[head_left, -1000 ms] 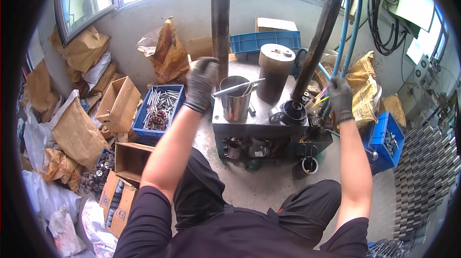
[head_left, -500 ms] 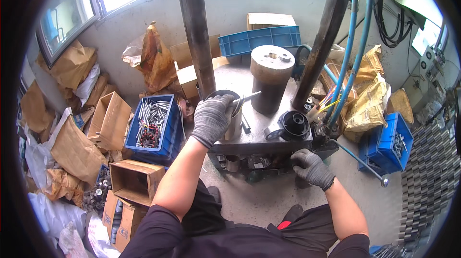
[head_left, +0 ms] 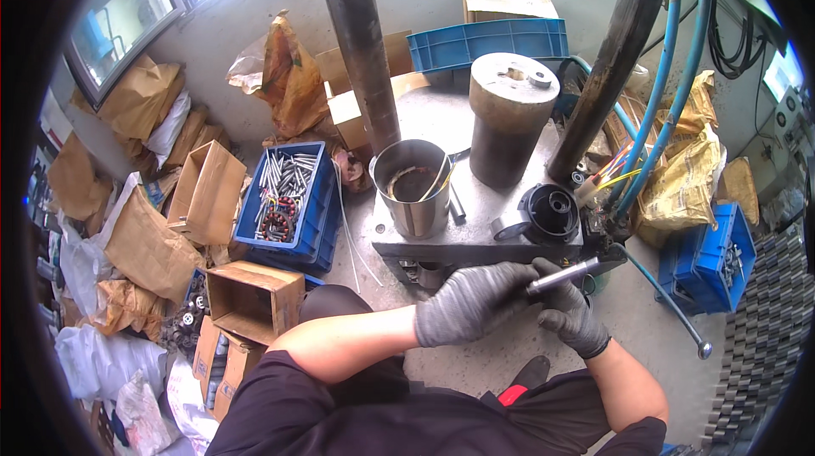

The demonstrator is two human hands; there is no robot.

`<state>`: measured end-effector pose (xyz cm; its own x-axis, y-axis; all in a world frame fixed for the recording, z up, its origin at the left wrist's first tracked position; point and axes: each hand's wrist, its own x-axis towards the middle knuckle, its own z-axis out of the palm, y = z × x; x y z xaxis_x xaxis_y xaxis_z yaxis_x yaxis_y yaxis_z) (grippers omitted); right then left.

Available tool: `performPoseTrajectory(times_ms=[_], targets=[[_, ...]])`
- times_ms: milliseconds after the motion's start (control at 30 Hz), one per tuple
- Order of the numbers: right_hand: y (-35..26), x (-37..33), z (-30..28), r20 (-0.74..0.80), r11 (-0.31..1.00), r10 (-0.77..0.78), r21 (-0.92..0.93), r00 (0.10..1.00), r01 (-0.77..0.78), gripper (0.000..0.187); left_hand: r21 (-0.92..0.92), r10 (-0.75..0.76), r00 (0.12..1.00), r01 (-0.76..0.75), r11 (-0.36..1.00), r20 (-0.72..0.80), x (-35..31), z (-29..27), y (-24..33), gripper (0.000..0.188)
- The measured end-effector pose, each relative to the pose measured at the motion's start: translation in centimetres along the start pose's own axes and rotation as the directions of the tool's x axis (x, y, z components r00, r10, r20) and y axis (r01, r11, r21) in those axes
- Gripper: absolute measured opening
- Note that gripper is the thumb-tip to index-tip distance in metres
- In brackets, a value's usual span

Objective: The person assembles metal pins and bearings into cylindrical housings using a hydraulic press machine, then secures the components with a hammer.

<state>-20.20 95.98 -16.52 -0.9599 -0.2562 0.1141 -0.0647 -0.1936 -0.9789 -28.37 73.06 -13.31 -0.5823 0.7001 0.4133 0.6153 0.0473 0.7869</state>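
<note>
In front of the table's near edge, my grey-gloved left hand and right hand meet around a short, shiny metal shaft. The left fingers close at its left end and are slightly blurred. My right fingers and thumb curl about its middle, with part of that grip hidden behind the shaft. Beyond them stands an open metal can, stained brown inside, with a thin stick leaning in it. A black round housing with a side lug sits on the tabletop to the right.
A thick steel cylinder stands on the metal table between two dark posts. Left are a blue bin of metal shafts and wooden boxes. Blue hoses and a ball-ended lever are at right, beside stacked metal parts.
My left hand has come back from the can toward my right hand, and the shaft now shows between them. The can's mouth is uncovered. The view has shifted slightly.
</note>
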Motion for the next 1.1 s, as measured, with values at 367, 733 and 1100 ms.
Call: performPoseTrajectory(times_ms=[367, 733, 1100], targets=[[1.9, -0.3, -0.7, -0.320, 0.991, -0.012, -0.129, 0.947, -0.031, 0.036, 0.655, 0.390, 0.831, -0.041, 0.755, -0.397, 1.4, -6.4, -2.2, 0.046], [2.4, 1.0, -5.4, -0.535, 0.983, 0.129, -0.040, 0.835, -0.177, 0.022, 0.735, -0.374, 0.908, 0.383, 0.559, -0.189, 2.3, -12.5, -3.6, 0.028], [-1.4, -2.7, -2.7, -0.449, 0.984, 0.141, -0.031, 0.882, -0.174, 0.025, 0.701, -0.194, 0.937, -0.069, 0.710, 0.289, -7.2, -5.8, 5.2, 0.016]])
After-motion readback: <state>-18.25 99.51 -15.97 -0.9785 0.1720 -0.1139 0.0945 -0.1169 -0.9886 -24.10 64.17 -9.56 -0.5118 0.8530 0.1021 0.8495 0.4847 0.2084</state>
